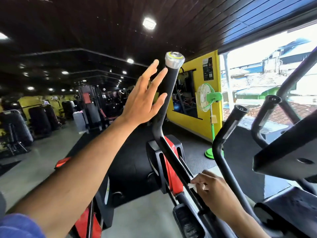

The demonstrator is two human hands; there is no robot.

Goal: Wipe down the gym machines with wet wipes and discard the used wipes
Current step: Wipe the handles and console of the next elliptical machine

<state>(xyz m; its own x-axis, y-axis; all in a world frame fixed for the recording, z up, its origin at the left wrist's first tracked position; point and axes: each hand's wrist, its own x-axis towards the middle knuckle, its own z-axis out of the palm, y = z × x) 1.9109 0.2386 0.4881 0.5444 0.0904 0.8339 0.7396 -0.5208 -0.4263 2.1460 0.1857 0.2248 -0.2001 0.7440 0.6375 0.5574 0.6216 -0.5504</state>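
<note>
A black and red elliptical machine (169,162) fills the centre. Its tall black handle bar (167,100) rises to a silver cap (174,61). My left hand (145,98) is raised beside the upper bar, fingers spread, fingertips just touching or nearly touching it, holding nothing. Lower right, my right hand (214,191) presses a white wet wipe (193,185) against a lower black bar of the machine, fingers closed on the wipe. Most of the wipe is hidden under the fingers.
A second pair of black handles (228,127) and a dark console panel (288,152) stand at the right. A green pedestal fan (210,100) is by the yellow wall. Other gym machines (39,121) line the left side. Grey floor and black mats lie below.
</note>
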